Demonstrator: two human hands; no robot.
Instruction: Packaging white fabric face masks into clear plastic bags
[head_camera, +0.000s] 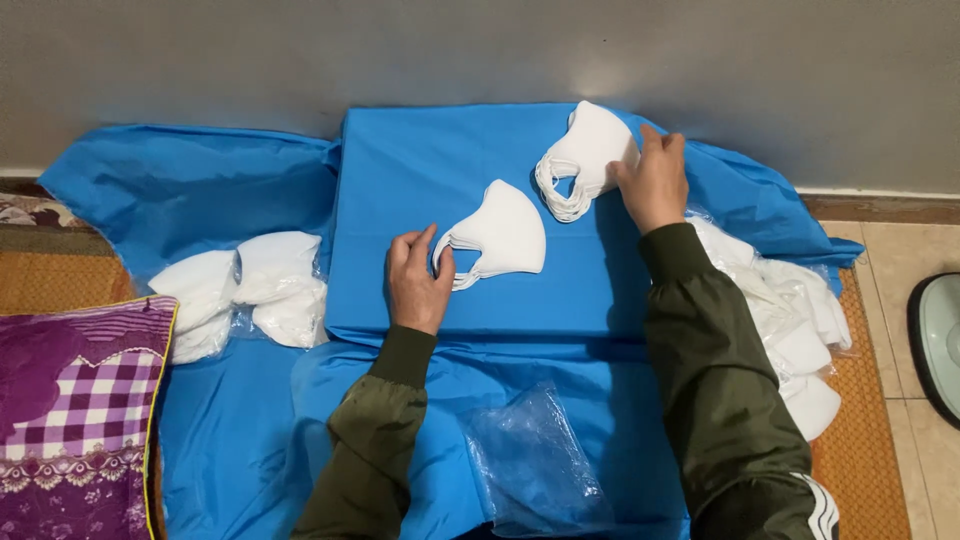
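Left hand (417, 283), centre of frame: pinching the ear-loop edge of a small stack of white masks (500, 237) lying on the blue covered surface (420, 170). Right hand (654, 182), upper right: fingers spread narrow, pressing against a second stack of masks (587, 155). Lying at far left: bagged masks (245, 290), beside a purple cushion (80, 410). Resting at right edge: loose mask pile (795, 320). Lying at bottom centre: clear plastic bags (535, 465).

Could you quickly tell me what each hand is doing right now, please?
Left hand: pinching the near stack of white fabric face masks.
Right hand: fingers resting on the far stack of white masks, not closed.
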